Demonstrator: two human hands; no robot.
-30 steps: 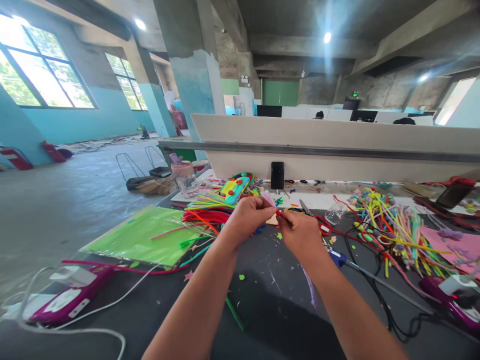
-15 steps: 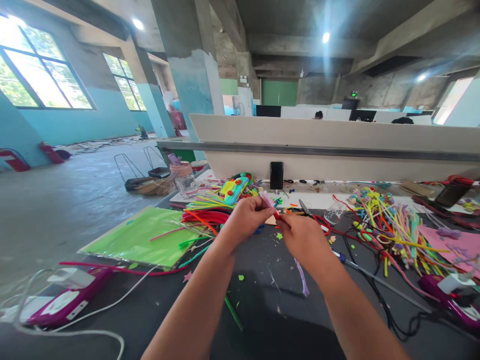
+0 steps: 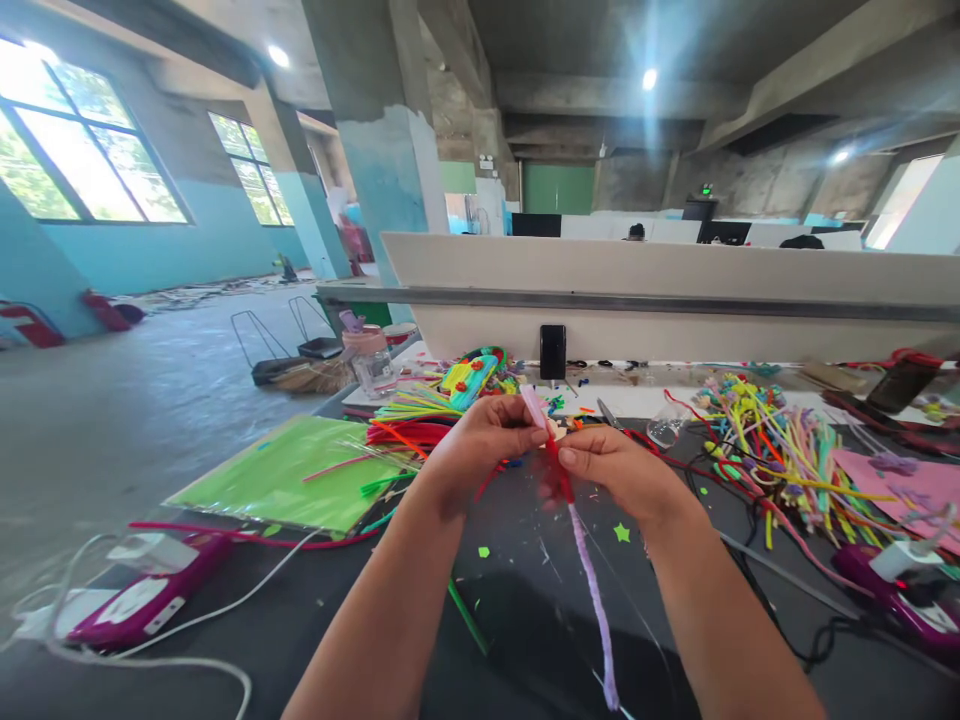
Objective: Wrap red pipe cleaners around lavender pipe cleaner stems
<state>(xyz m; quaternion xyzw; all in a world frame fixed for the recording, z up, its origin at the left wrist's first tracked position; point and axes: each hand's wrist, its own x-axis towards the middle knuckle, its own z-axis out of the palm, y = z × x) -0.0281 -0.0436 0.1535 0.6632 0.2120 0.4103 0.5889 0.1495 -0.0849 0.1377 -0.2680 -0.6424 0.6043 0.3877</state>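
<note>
Left hand point(image 3: 480, 440), right hand point(image 3: 611, 470) pinch pipe cleaner point(image 3: 592, 590); join seemingly hidden.

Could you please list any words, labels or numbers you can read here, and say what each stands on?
No text is readable.
The green lit sign on the far wall: too small and blurred.
The white label on the purple device at the left: blurred.
The lilac pipe cleaner pinched by the left hand and right hand: no writing.

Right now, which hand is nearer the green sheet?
Left. The left hand is just right of the green sheet; the right hand is farther right, beyond the left. Both pinch a pipe cleaner.
</note>
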